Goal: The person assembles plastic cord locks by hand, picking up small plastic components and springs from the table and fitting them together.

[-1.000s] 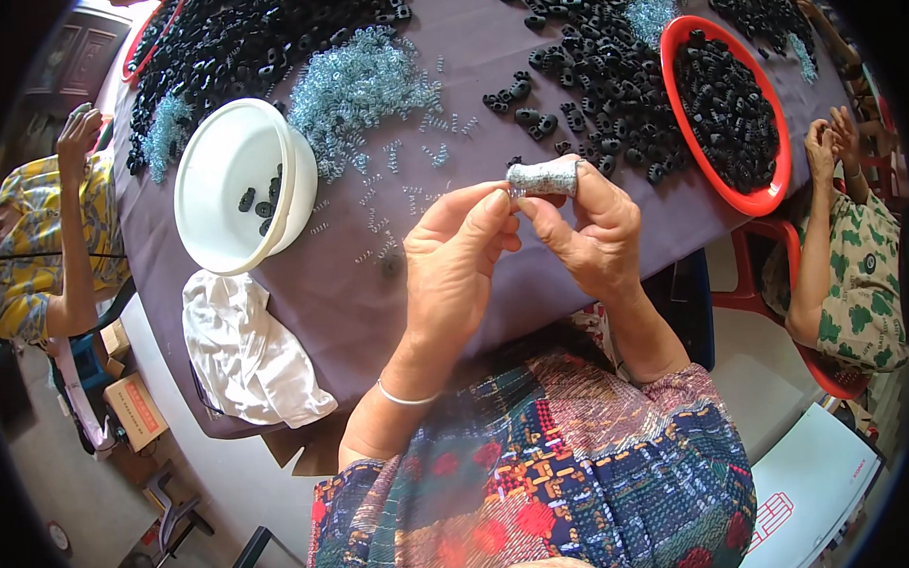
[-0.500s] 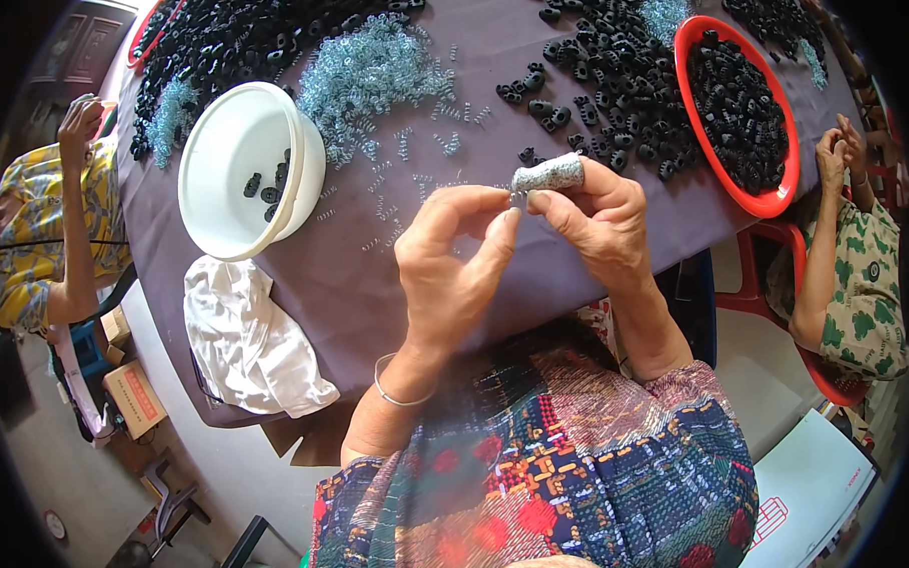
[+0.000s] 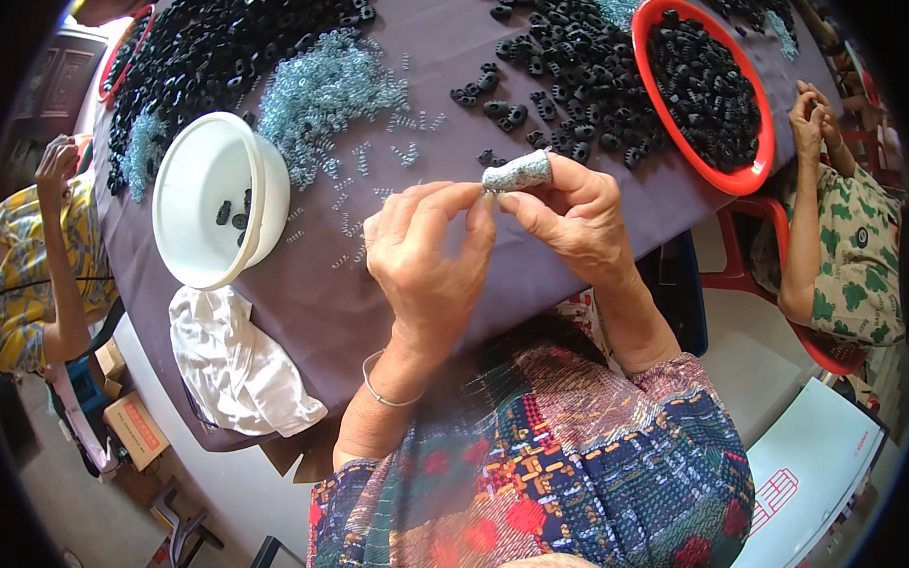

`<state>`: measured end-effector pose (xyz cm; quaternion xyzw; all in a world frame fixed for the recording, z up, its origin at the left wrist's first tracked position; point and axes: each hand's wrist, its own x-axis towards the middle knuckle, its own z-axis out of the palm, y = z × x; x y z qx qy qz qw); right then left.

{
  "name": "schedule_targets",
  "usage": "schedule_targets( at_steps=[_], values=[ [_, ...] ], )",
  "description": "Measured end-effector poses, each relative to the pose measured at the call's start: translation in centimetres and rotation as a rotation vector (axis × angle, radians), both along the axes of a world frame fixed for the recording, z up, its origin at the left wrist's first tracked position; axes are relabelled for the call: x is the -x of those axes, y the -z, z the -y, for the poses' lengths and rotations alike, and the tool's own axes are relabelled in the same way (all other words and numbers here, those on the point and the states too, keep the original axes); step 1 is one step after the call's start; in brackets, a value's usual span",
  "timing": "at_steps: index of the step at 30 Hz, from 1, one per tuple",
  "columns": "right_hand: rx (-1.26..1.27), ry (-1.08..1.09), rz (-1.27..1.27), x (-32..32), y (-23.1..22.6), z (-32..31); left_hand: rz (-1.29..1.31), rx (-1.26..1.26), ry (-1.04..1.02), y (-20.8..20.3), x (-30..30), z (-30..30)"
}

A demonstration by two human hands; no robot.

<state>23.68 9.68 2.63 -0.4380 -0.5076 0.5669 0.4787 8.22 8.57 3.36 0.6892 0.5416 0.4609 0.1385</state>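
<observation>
My left hand (image 3: 418, 250) and my right hand (image 3: 572, 215) meet above the table, both closed in a pinch. Between their fingertips is a tiny metal spring (image 3: 492, 193), mostly hidden by the fingers. A grey speckled cloth sleeve (image 3: 518, 172) covers the right index finger. Beyond the hands lies a heap of silvery springs (image 3: 323, 98), with several loose ones strewn toward me. Small black plastic cord-lock-like parts (image 3: 568, 90) are spread at the far right, and another large pile of black parts (image 3: 216, 62) lies at the far left.
A white basin (image 3: 272, 205) holding a few black parts stands left, beside a crumpled white cloth (image 3: 237, 362). A red basin (image 3: 761, 163) full of black parts stands right. People sit on both sides: a yellow-patterned sleeve (image 3: 22, 214) left, a green-patterned shirt (image 3: 849, 270) right.
The view has shifted, so the table's contents appear displaced. My hands stay together in the same pinch; the left fingers are drawn slightly closer together.
</observation>
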Motion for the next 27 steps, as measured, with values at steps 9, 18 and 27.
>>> schedule_targets(
  at_steps=[9, 18, 27],
  values=[
    [0.115, -0.004, -0.147, -0.9, 0.5, -0.3, -0.023, -0.053, 0.06, 0.5, -0.4, -0.5],
    [0.06, 0.05, -0.044, -1.1, 0.4, -0.3, -0.15, -0.138, -0.038, 0.4, -1.5, -1.2],
    [0.057, 0.132, -0.155, -0.4, 1.0, -0.1, -0.168, -0.097, -0.016, -0.4, -0.1, -0.3]
  ],
)
